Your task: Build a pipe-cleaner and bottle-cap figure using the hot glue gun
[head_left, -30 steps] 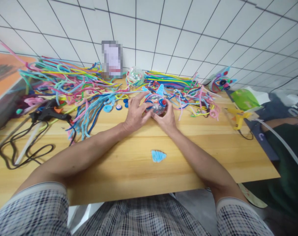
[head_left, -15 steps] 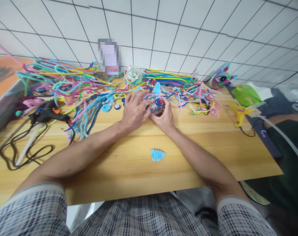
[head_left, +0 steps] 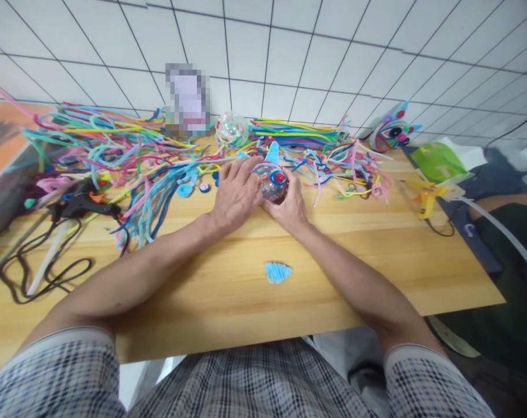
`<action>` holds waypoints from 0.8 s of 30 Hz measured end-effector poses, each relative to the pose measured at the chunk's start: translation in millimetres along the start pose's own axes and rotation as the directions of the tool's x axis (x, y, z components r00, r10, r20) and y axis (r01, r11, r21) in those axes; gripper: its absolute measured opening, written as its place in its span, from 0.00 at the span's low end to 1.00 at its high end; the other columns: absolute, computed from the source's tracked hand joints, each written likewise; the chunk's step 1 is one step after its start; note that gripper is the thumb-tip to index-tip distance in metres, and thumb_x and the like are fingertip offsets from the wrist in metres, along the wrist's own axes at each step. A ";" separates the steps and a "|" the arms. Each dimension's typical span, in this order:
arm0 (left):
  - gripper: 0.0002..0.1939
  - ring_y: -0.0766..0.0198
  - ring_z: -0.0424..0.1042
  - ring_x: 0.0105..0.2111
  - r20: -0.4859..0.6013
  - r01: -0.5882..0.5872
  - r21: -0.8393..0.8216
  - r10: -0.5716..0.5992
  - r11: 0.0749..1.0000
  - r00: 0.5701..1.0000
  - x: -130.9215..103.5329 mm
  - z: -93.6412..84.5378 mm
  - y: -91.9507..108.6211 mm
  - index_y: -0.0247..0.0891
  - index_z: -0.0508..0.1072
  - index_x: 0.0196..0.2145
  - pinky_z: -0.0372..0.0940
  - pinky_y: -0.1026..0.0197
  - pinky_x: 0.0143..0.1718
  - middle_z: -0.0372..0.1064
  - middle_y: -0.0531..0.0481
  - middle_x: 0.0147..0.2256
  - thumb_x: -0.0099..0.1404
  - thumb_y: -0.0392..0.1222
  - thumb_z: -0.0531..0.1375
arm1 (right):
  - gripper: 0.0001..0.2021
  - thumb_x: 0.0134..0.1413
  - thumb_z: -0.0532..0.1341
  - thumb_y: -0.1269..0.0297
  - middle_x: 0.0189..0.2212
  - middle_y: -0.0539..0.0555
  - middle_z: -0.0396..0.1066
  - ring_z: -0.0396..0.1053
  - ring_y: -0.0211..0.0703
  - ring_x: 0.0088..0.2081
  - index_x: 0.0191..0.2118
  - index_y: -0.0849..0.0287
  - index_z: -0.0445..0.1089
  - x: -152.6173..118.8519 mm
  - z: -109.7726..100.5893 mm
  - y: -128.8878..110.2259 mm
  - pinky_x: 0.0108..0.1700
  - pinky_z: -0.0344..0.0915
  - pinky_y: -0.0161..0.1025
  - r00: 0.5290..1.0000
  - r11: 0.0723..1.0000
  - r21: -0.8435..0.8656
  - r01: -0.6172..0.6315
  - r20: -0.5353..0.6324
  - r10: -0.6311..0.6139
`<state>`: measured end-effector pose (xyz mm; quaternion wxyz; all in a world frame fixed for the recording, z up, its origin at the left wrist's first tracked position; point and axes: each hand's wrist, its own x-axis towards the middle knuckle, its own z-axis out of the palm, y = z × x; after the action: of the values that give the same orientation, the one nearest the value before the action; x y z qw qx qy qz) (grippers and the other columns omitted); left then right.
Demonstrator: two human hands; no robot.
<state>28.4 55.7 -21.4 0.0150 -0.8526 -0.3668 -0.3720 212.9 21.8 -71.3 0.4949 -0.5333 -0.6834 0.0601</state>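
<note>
Over the table's middle, a clear ball-shaped craft (head_left: 271,184) with a shiny filling sits between my hands. It bears a red-and-blue round eye (head_left: 278,177) and a light blue pointed ear (head_left: 273,153) on top. My left hand (head_left: 238,188) covers its left side, the fingers bent over it. Around the right side curve the fingers and thumb of my right hand (head_left: 293,203). The left fingertips are partly hidden against the craft. Nearer to me, a light blue triangle made of pipe cleaners (head_left: 278,272) lies flat on the wood.
Heaps of pipe cleaners (head_left: 115,139) line the wall. A black glue gun (head_left: 85,200) with a looped cord lies left, a yellow glue gun (head_left: 426,196) right. Behind my hands stands a clear ball (head_left: 231,129); a finished-looking face craft (head_left: 392,134) is back right. Another person's arm (head_left: 507,200) shows at right.
My hands keep hold of the craft, with the left fingers shifted slightly on its left side. The whole view has shifted a little; the blue triangle lies as before.
</note>
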 end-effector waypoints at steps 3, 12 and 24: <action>0.03 0.48 0.68 0.66 -0.058 -0.003 -0.060 0.000 0.998 0.998 -1.7 1.8 0.7 0.41 0.72 0.42 0.58 0.42 0.65 0.72 0.40 0.64 0.76 0.38 0.58 | 0.48 0.57 0.71 0.36 0.67 0.68 0.66 0.66 0.65 0.69 0.73 0.53 0.52 -0.3 -0.4 0.9 0.69 0.68 0.68 1.000 1.000 0.008 -0.009 0.004 0.009; 0.07 0.58 0.77 0.45 -0.247 -0.046 -0.346 -0.044 0.937 0.968 -1.4 -13.3 9.8 0.43 0.71 0.44 0.69 0.53 0.52 0.79 0.46 0.42 0.80 0.45 0.56 | 0.50 0.56 0.69 0.32 0.67 0.67 0.66 0.67 0.64 0.68 0.74 0.52 0.52 0.5 -2.3 -2.7 0.68 0.69 0.67 0.999 0.998 0.021 -0.051 0.007 0.051; 0.11 0.61 0.79 0.38 -0.309 -0.134 -0.459 -0.016 0.878 0.951 -6.0 -34.1 29.3 0.46 0.74 0.49 0.74 0.55 0.45 0.78 0.51 0.39 0.79 0.53 0.60 | 0.47 0.57 0.68 0.30 0.66 0.66 0.67 0.68 0.61 0.67 0.72 0.50 0.54 1.7 -0.3 -0.6 0.66 0.71 0.64 0.998 0.998 0.029 -0.056 -0.002 0.056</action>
<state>23.1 20.5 6.6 -0.1265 -0.7736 -0.2312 -0.5763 212.9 22.8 -69.8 0.5016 -0.5451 -0.6666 0.0830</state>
